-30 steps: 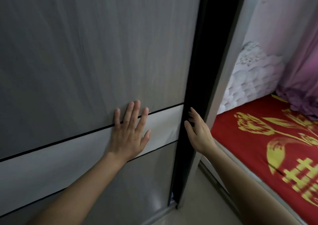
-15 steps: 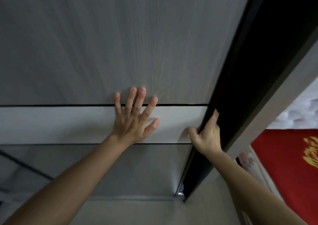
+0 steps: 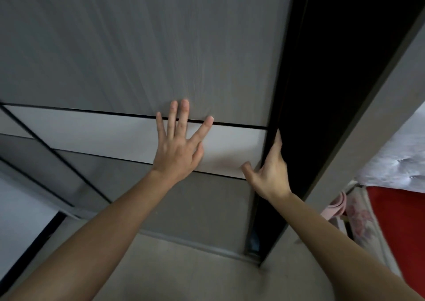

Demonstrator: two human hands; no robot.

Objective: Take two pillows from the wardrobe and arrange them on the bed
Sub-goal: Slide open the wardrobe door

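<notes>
A grey sliding wardrobe door [image 3: 161, 47] with a white band across it fills most of the view. My left hand [image 3: 179, 144] lies flat on the band, fingers spread. My right hand [image 3: 269, 172] hooks its fingers around the door's dark right edge, thumb on the white band. Beside that edge a dark gap [image 3: 326, 93] into the wardrobe stands open; nothing inside can be made out, and no pillows show. The bed [image 3: 400, 220] with a red cover lies at the far right.
A white tufted headboard [image 3: 395, 153] rises behind the bed. The wardrobe's grey side panel [image 3: 358, 126] stands between gap and bed. Pink cloth [image 3: 333, 208] hangs by the bed's edge. Pale floor [image 3: 184, 270] runs below, and a second door panel [image 3: 34, 158] sits at the left.
The door has slid left and the dark gap has widened. My right hand went from beside the edge to gripping it. The view swung left and downward, showing less bed.
</notes>
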